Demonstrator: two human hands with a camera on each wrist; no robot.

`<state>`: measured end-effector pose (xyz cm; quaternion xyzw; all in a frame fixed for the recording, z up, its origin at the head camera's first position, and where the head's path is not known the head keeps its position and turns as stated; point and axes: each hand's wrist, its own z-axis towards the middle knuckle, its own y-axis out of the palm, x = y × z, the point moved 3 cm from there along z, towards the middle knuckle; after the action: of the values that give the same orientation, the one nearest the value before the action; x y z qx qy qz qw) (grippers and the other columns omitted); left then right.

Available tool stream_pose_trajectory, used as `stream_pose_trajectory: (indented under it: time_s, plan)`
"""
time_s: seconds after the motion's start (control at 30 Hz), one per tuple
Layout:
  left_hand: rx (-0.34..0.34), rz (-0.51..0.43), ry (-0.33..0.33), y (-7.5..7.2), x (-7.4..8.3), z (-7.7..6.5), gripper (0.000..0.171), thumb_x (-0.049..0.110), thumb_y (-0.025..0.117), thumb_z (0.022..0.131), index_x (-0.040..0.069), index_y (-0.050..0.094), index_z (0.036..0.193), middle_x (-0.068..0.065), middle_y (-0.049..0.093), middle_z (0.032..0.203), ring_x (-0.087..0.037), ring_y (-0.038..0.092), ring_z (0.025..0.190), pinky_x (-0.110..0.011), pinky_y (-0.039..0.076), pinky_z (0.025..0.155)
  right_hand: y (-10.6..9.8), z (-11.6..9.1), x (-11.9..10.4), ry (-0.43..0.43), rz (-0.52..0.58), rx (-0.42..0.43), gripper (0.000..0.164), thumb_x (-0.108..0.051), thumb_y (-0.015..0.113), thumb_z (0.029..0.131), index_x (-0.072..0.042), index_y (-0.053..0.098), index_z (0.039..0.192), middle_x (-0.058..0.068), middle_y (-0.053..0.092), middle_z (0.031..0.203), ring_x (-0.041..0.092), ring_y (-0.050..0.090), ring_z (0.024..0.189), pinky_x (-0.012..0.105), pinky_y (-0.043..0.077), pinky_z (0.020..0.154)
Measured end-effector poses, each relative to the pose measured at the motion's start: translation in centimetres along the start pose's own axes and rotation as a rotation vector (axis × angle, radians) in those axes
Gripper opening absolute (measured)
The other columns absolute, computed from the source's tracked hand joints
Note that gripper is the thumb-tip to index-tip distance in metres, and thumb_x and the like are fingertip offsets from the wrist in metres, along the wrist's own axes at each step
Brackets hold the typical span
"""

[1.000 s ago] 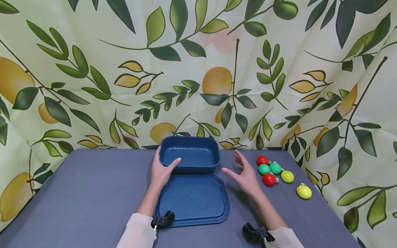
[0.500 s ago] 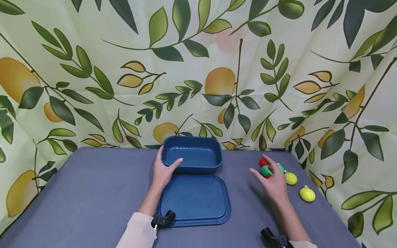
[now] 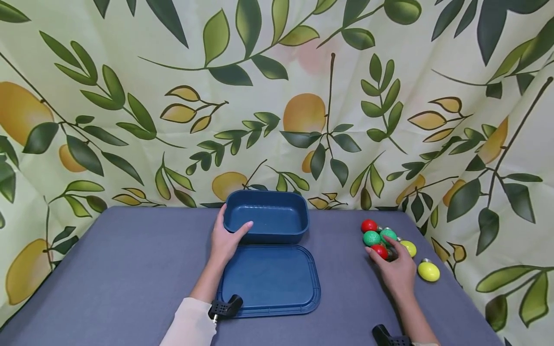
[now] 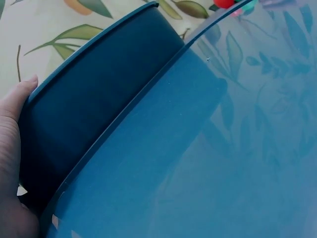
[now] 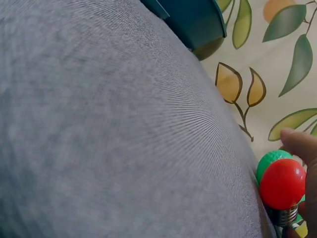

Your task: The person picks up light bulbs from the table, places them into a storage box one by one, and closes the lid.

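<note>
Bulbs lie on the counter at right. Leftmost, the left hand grips the box by its left end; a steady hold suits. One lid lies before that one box. The right hand's fingers bend round the near red bulb; whether they pinch, one cannot tell. Gentle, even pressure seems wise. Two bulbs are red, two green, two yellow.

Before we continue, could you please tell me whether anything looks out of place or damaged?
Nothing looks odd or damaged: the blue box sits upright, the blue lid lies flat, and only one yellow bulb rests apart from the clustered bulbs.
</note>
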<state>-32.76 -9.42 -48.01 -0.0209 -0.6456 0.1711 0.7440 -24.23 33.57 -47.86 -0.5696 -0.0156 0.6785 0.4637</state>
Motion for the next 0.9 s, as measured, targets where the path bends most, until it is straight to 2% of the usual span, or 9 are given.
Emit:
stream_pose_trajectory:
  time_s: [0.1,0.2,0.37,0.47,0.9]
  plan:
    - [0.002,-0.004,-0.004,-0.06,-0.11,0.04,0.099,0.043,0.081,0.083,0.023,0.024,0.161,-0.006,0.025,0.168,-0.031,0.025,0.156,-0.060,0.024,0.123,0.20,-0.02,0.49,0.008,-0.022,-0.008,0.060,-0.028,0.086,0.080,-0.008,0.065,0.132,0.017,0.068,0.125,-0.006,0.048,0.082,0.008,0.035,0.069]
    - [0.002,-0.002,-0.004,-0.12,-0.15,0.10,0.099,0.044,0.081,0.084,0.024,0.023,0.161,-0.005,0.024,0.169,-0.031,0.024,0.156,-0.060,0.024,0.123,0.34,-0.13,0.67,-0.004,-0.017,-0.014,0.058,-0.025,0.087,0.079,-0.008,0.067,0.130,0.018,0.069,0.123,-0.019,0.042,0.079,0.005,0.035,0.069]
    - [-0.004,-0.003,-0.005,0.01,-0.01,0.10,0.099,0.046,0.080,0.084,0.024,0.023,0.162,-0.005,0.024,0.169,-0.031,0.024,0.156,-0.060,0.024,0.123,0.14,-0.23,0.30,-0.060,0.006,0.014,0.045,-0.018,0.088,0.077,-0.005,0.073,0.117,0.020,0.073,0.113,-0.023,0.042,0.077,0.004,0.036,0.068]
    - [-0.003,-0.006,-0.008,0.11,-0.07,0.03,0.099,0.044,0.081,0.083,0.024,0.024,0.161,-0.006,0.025,0.168,-0.031,0.025,0.156,-0.060,0.024,0.123,0.06,-0.24,0.19,-0.058,-0.008,0.025,0.041,-0.018,0.088,0.077,-0.004,0.075,0.113,0.019,0.075,0.108,-0.021,0.042,0.076,0.005,0.037,0.067]
    - [0.008,-0.011,-0.001,0.17,-0.09,0.15,0.100,0.044,0.082,0.082,0.024,0.025,0.161,-0.006,0.027,0.168,-0.031,0.026,0.155,-0.058,0.024,0.123,0.10,-0.12,0.32,0.047,0.016,0.014,0.049,-0.028,0.086,0.081,-0.004,0.073,0.121,0.024,0.074,0.112,-0.028,0.042,0.073,0.001,0.036,0.067]
